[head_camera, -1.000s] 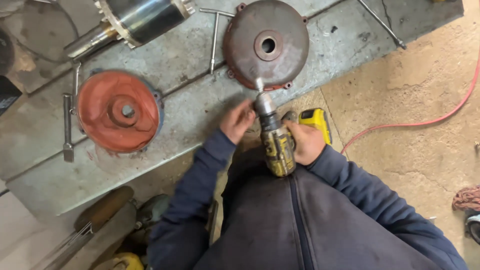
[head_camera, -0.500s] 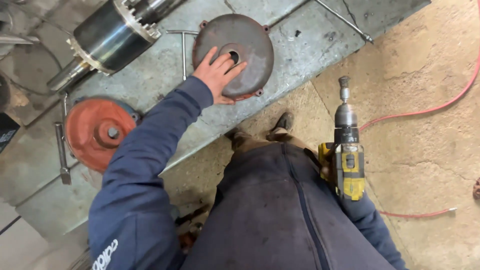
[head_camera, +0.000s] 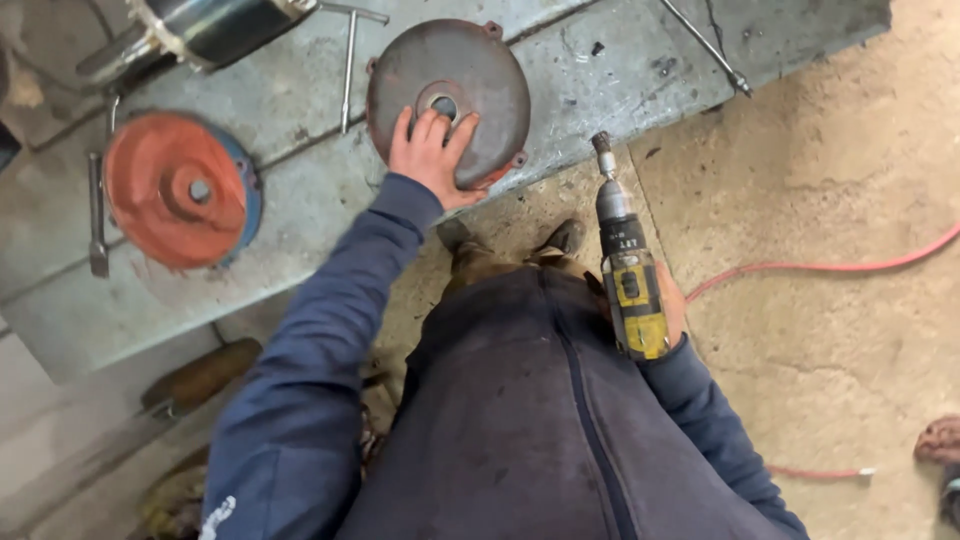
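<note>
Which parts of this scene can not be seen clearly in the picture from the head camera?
- Right hand: mostly hidden behind the yellow and black cordless drill it holds.
- Rusty brown round metal end cover: its near part is under the left hand.
- Grey cylindrical motor body: cut off by the top edge.
- Person's feet: mostly hidden by the dark blue jacket.
- Bit in the drill's chuck: too small to tell.

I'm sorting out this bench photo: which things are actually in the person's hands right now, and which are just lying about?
In hand:
- left hand flat on the dark round end cover
- right hand gripping the yellow cordless drill

Lying about:
- red round cover
- motor body
- T-handle wrench
- spanner
- metal rod
- red cable on the floor
</note>
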